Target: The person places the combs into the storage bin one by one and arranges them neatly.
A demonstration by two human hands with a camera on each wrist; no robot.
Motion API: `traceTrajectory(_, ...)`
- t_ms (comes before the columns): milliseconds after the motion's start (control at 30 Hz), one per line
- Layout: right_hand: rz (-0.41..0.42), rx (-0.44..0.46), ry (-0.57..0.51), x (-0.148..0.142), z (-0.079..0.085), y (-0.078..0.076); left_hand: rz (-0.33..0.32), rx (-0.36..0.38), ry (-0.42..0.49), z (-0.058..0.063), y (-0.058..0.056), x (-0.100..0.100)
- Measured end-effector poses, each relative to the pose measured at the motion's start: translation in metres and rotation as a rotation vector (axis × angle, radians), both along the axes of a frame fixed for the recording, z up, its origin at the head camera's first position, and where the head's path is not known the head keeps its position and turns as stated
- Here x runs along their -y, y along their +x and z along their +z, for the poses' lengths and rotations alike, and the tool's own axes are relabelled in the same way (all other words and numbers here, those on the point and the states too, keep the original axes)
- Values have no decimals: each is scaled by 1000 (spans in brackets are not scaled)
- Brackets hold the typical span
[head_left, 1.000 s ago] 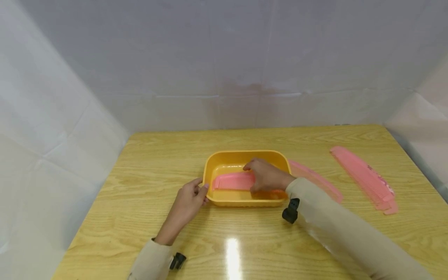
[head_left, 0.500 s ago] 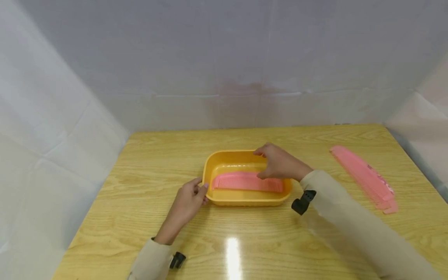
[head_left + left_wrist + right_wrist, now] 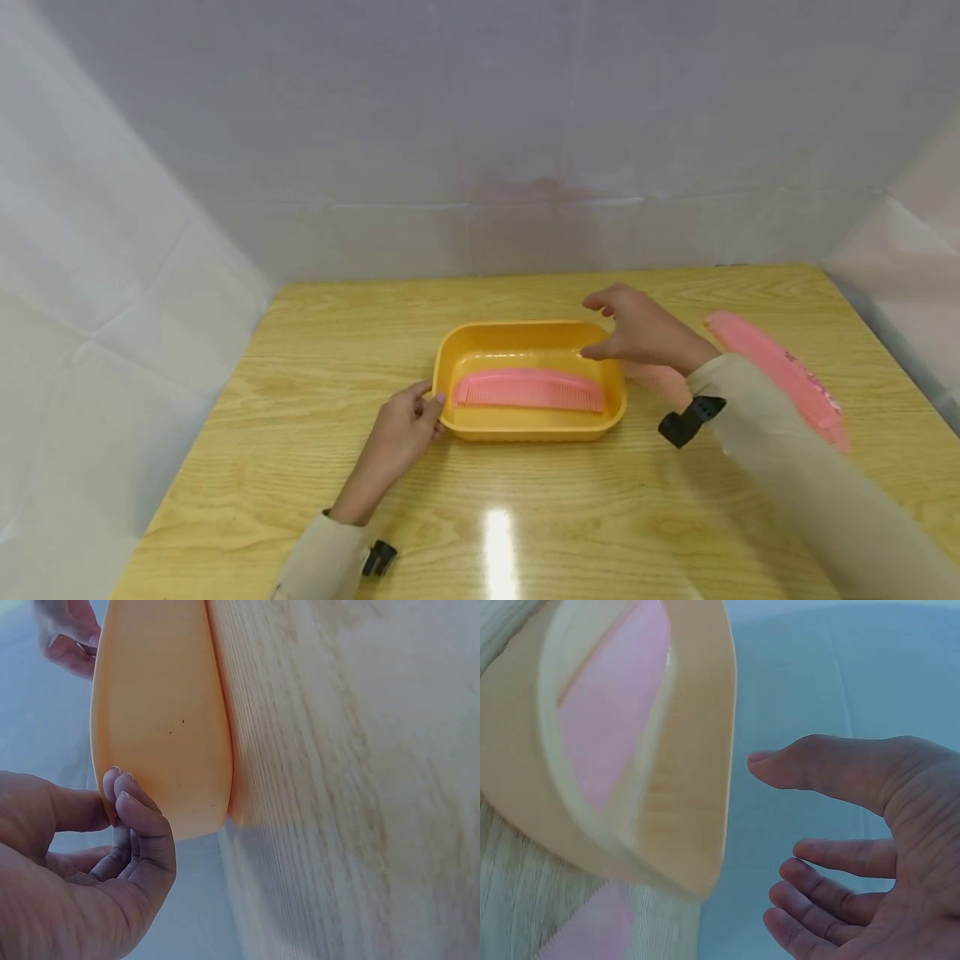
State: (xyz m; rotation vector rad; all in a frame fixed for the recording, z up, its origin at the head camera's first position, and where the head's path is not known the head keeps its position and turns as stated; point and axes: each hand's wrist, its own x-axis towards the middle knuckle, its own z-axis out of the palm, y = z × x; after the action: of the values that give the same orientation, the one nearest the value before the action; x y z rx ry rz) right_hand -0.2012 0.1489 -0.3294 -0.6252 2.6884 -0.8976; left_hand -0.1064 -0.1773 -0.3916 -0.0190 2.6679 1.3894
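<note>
Near the centre of the frame we see a yellow tray [image 3: 525,435] on the wooden surface [image 3: 337,350], with a pink comb [image 3: 528,390] lying flat inside it. Our left hand [image 3: 405,427] grips the tray's left end, fingers and thumb clamped on the rim. Our right hand [image 3: 643,331] hovers by the far right corner, thumb and fingers apart, clear of the tray in the right wrist view. Just right of the tray we find a second comb [image 3: 660,381], partly hidden by our arm; a third comb [image 3: 780,367] lies slanted at the right of the frame.
</note>
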Motion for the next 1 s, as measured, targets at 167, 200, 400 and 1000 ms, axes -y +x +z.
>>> traceTrajectory(167,-44,25,-1,-14,-2,0,0,2,-3,0,-1,1)
traceTrajectory(200,-52,27,0,-16,-2,0,-1,0,-4,-1,-1,1)
traceTrajectory(400,-103,54,11,-32,-7,1,1,-6,-8,-1,-1,1)
traceTrajectory(1000,-160,137,47,-72,-28,10,-9,-10,-2,0,-1,0)
